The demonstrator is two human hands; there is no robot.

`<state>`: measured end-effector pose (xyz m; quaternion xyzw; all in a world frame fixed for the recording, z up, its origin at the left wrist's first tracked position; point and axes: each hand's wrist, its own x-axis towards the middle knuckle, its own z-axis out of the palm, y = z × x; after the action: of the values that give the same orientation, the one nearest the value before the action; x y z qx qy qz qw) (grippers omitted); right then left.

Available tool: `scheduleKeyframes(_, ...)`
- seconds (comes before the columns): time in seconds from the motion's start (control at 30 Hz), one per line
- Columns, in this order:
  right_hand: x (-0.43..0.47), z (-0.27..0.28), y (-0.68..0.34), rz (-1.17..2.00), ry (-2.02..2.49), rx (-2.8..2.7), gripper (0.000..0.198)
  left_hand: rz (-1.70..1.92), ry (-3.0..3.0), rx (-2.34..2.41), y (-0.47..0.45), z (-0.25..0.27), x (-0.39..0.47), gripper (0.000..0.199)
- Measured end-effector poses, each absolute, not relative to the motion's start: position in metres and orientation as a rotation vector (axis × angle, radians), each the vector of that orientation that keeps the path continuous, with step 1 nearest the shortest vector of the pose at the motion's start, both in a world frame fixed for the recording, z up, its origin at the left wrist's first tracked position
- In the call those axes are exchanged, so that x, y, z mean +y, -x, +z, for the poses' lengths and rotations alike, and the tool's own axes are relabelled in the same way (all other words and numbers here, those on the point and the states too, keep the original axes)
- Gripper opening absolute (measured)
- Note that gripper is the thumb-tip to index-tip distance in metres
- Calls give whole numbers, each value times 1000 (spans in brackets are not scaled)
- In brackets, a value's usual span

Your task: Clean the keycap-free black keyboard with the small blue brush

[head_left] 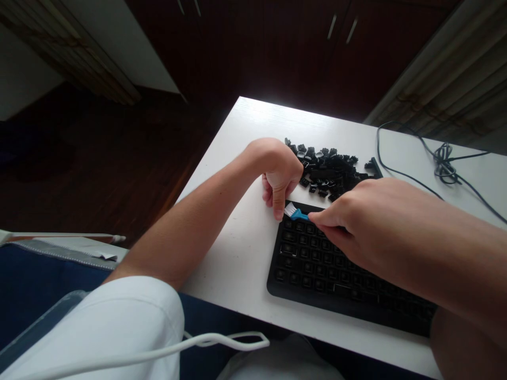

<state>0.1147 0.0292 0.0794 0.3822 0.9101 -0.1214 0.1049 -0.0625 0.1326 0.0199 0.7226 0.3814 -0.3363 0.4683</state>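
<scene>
A black keyboard with its keycaps off lies on the white table, rows of bare switches showing. At its far left corner, my left hand has its fingers curled and its thumb pressed down on the corner. My right hand reaches across the keyboard, pinching the handle of a small blue brush with white bristles. Those bristles rest along the keyboard's far edge, close to my left thumb. Just beyond both hands is a heap of loose black keycaps. My right hand and forearm hide much of the keyboard's right part.
A black cable lies bundled on the right of the white table. A white cord hangs in front of my body. Dark cabinets stand behind the table, with curtains at the right.
</scene>
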Motion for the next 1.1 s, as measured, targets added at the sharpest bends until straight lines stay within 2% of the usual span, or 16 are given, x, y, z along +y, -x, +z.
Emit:
scheduleKeyframes(0.17,29,89,-98,-385,-1202,2431,17,-819,-1743,995,62,21,132,34)
scheduleKeyframes(0.43,30,80,-111,-286,-1202,2697,25,-840,-1759,959,62,21,131,28)
scheduleKeyframes(0.7,35,73,-106,-219,-1139,2792,21,-807,-1735,994,62,21,131,25)
scheduleKeyframes(0.97,32,73,-108,-482,-1187,2751,17,-853,-1805,895,63,17,133,35)
scheduleKeyframes(1.1,28,86,-115,-704,-1201,2640,18,-838,-1834,893,62,18,132,48)
